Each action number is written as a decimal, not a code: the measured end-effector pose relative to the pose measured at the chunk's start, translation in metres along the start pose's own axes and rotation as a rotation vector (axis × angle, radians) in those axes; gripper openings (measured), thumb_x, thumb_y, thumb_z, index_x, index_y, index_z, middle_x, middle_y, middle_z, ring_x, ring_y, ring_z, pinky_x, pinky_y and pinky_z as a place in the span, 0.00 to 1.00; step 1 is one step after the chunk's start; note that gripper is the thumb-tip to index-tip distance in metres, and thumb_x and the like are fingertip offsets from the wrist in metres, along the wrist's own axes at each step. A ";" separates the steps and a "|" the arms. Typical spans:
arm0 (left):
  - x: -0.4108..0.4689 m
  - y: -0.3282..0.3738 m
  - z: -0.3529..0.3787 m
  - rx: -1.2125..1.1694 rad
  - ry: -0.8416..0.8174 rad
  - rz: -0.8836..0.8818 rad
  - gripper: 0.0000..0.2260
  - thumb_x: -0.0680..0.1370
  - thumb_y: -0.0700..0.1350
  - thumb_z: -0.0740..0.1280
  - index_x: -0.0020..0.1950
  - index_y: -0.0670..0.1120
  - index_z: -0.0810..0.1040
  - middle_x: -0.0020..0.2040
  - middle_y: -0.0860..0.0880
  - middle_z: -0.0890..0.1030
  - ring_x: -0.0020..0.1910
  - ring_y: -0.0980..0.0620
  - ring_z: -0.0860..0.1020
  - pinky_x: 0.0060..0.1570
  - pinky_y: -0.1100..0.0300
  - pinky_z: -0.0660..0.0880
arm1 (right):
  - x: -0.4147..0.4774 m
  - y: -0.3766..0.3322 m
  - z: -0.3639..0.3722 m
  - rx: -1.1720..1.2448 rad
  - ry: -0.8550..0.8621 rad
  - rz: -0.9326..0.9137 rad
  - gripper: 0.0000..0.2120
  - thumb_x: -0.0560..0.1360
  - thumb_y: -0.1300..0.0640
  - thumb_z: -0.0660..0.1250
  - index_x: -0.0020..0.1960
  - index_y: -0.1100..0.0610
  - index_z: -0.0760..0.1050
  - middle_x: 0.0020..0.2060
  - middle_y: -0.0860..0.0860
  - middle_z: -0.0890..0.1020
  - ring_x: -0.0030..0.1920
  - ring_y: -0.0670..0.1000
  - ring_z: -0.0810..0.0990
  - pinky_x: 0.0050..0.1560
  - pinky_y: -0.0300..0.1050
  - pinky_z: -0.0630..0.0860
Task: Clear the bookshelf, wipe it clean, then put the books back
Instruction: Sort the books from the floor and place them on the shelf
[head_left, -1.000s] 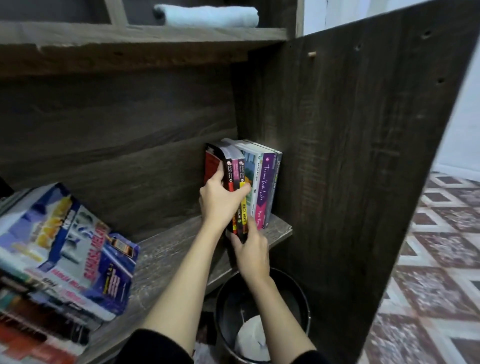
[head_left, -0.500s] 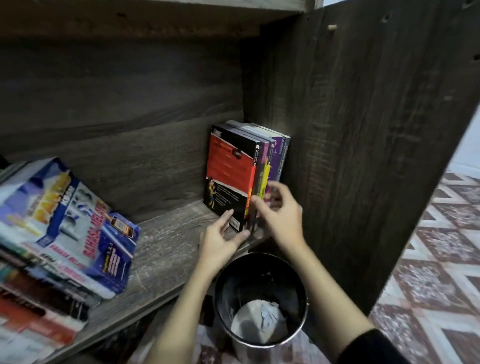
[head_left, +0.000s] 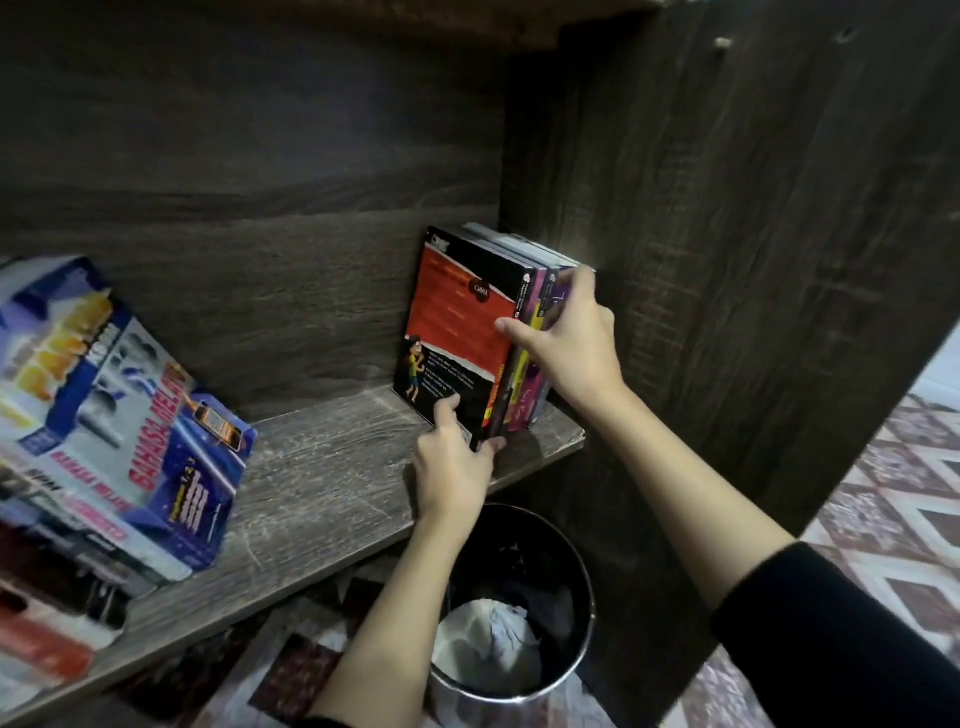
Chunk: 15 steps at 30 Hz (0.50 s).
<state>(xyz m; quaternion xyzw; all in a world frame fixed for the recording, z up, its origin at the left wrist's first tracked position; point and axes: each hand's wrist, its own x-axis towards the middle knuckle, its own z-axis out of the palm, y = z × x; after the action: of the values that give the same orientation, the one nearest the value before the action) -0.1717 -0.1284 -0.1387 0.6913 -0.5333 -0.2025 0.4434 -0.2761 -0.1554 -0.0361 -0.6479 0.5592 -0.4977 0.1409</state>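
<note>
Half a second ago we saw the right hand (head_left: 574, 348) low on the spines and the left hand (head_left: 453, 470) spread open just below the bottom corner. Now the right hand sits higher, near the top of the spines, and the left hand has closed on that corner. The view has also drawn a little closer to the shelf. The right arm reaches in from the right, its black sleeve (head_left: 831, 639) pushed back above the forearm. Its thumb (head_left: 511, 330) presses on the cover of the black-and-red book (head_left: 457, 322). Its fingers (head_left: 579, 283) curl over the far side of the spines, so it grips the upright books (head_left: 525, 400) together. The left arm comes up from below. Its forefinger (head_left: 448, 410) lies on the lower cover and its thumb (head_left: 491, 444) hooks the foot of the spine, pinching the black-and-red book's bottom corner. We cannot tell how its other fingers lie. The upright books stand at the right end of the shelf board (head_left: 332, 467), close against the dark wooden side panel (head_left: 753, 260). The black-and-red book is the outermost on the left, its cover turned toward us, with yellow, pink and purple spines beside it. A leaning stack of larger books (head_left: 119, 384) rests well apart at the left end of the same board. A round bin (head_left: 545, 551) holding crumpled paper stands on the floor below the hands.
</note>
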 end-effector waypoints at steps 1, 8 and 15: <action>0.002 -0.001 0.000 0.005 0.000 0.009 0.29 0.72 0.47 0.74 0.70 0.46 0.67 0.55 0.44 0.80 0.56 0.44 0.78 0.52 0.53 0.72 | 0.002 -0.001 0.004 -0.009 0.019 0.006 0.27 0.68 0.52 0.77 0.58 0.58 0.64 0.50 0.54 0.79 0.48 0.52 0.79 0.52 0.53 0.77; 0.013 -0.002 -0.003 0.075 -0.012 0.047 0.27 0.74 0.47 0.72 0.70 0.46 0.67 0.51 0.40 0.81 0.54 0.39 0.78 0.51 0.49 0.74 | 0.006 -0.015 0.019 -0.084 0.091 0.052 0.26 0.70 0.55 0.75 0.59 0.60 0.64 0.56 0.58 0.77 0.57 0.57 0.77 0.57 0.54 0.74; 0.004 -0.009 -0.039 0.109 -0.082 0.051 0.22 0.75 0.46 0.70 0.68 0.50 0.69 0.56 0.42 0.79 0.56 0.42 0.77 0.53 0.51 0.75 | -0.005 -0.028 0.017 -0.196 0.111 0.097 0.35 0.71 0.54 0.74 0.69 0.57 0.57 0.67 0.59 0.67 0.65 0.61 0.71 0.60 0.58 0.71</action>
<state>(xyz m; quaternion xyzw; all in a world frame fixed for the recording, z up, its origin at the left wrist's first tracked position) -0.1361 -0.1169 -0.1250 0.6918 -0.5786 -0.1900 0.3880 -0.2456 -0.1477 -0.0255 -0.6020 0.6430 -0.4683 0.0695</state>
